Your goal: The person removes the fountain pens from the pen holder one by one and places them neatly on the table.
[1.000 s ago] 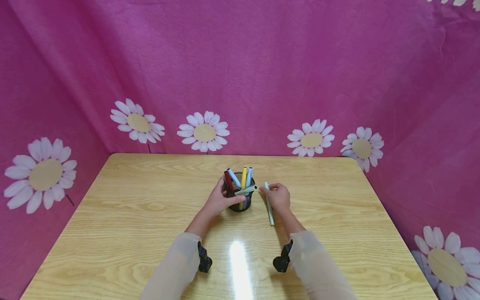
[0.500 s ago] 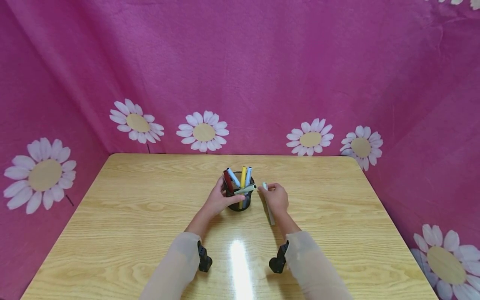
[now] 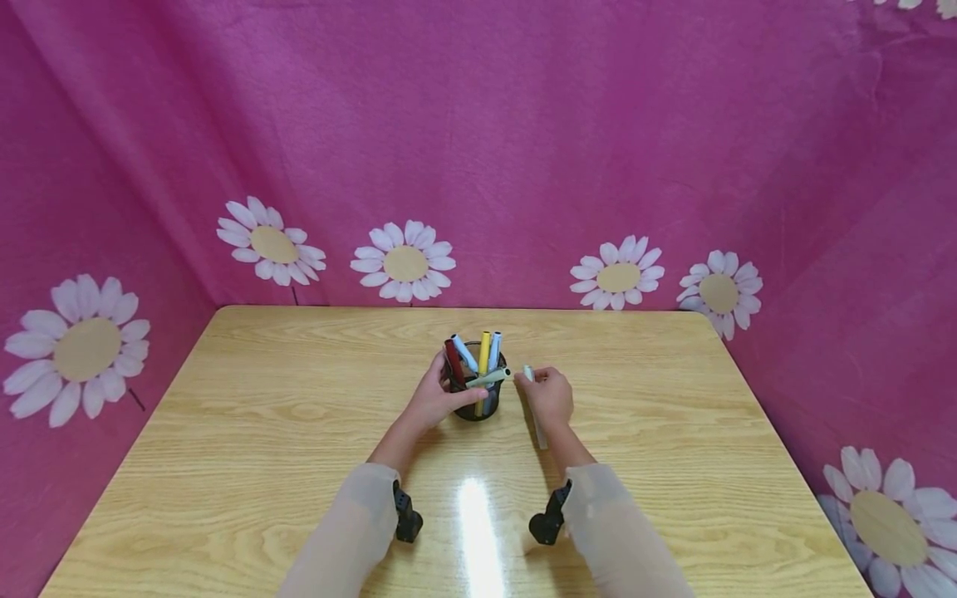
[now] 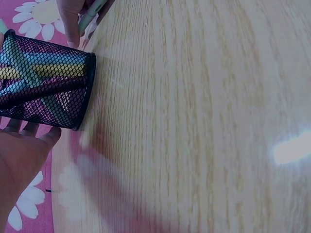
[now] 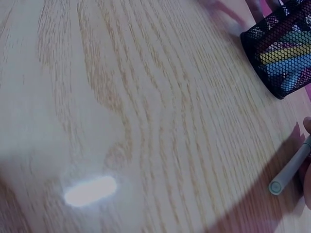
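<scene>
Shifted slightly leftward, the right hand [image 3: 552,399] pinches a pale green marker [image 5: 290,169], fingertips near the mesh pen cup [image 4: 73,104], which the left hand's [image 3: 434,402] curled fingers should steady.

The left hand [image 3: 434,402] grips a black cup [image 3: 493,402]; the right hand [image 3: 552,399] pinches a pale pen [image 3: 541,434].

Pink cloth [image 3: 478,149] — printed with white daisies [image 3: 406,263] — hangs behind a wood-grained table [image 3: 299,382].
</scene>
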Action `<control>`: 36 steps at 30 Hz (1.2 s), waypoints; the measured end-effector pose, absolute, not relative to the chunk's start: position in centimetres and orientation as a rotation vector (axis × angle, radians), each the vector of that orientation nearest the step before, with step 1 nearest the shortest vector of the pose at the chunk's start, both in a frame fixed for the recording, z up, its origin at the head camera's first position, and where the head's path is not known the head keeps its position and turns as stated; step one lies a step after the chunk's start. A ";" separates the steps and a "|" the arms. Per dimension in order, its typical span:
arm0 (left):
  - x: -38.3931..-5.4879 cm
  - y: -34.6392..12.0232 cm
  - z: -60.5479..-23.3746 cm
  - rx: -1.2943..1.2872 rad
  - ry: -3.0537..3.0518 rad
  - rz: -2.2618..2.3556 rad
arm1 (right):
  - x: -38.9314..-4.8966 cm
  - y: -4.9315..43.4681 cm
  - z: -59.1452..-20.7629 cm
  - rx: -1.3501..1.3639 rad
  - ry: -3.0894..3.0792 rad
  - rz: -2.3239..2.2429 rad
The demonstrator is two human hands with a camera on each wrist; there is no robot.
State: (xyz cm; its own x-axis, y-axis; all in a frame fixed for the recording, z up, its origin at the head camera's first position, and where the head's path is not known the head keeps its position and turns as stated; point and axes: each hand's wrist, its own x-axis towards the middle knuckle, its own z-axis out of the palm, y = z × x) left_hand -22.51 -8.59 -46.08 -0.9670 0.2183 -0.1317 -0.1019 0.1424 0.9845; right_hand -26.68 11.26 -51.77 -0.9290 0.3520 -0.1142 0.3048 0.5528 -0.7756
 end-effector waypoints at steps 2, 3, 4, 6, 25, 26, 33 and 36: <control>-22.5 -8.5 -46.0 0.113 2.173 1.911 | -26.6 11.3 -51.9 -0.569 -2.732 1.321; -22.5 -8.5 -46.0 0.113 2.175 1.910 | -26.6 11.3 -51.9 -0.564 -2.740 1.305; -22.5 -8.5 -46.0 0.114 2.176 1.911 | -26.6 11.3 -51.9 -0.558 -2.751 1.290; -22.5 -8.5 -46.0 0.112 2.176 1.908 | -26.6 11.3 -52.0 -0.545 -2.772 1.252; -22.6 -8.5 -46.2 0.105 2.166 1.915 | -26.6 11.5 -51.3 -0.484 -2.708 1.365; -22.6 -8.5 -46.2 0.108 2.163 1.919 | -26.6 11.6 -51.3 -0.481 -2.699 1.372; -22.5 -8.4 -46.1 0.119 2.163 1.925 | -26.5 12.0 -51.1 -0.509 -2.700 1.396; -22.5 -8.4 -46.0 0.113 2.166 1.921 | -26.6 12.2 -51.0 -0.497 -2.702 1.375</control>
State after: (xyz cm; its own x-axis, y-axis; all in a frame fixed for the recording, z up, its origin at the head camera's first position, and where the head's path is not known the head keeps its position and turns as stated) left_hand -22.50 -8.40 -46.05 -0.9673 0.2177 -0.1299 -0.1029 0.1311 0.9860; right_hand -26.58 12.21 -50.98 -0.9453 0.3153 -0.0833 0.2529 0.5474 -0.7977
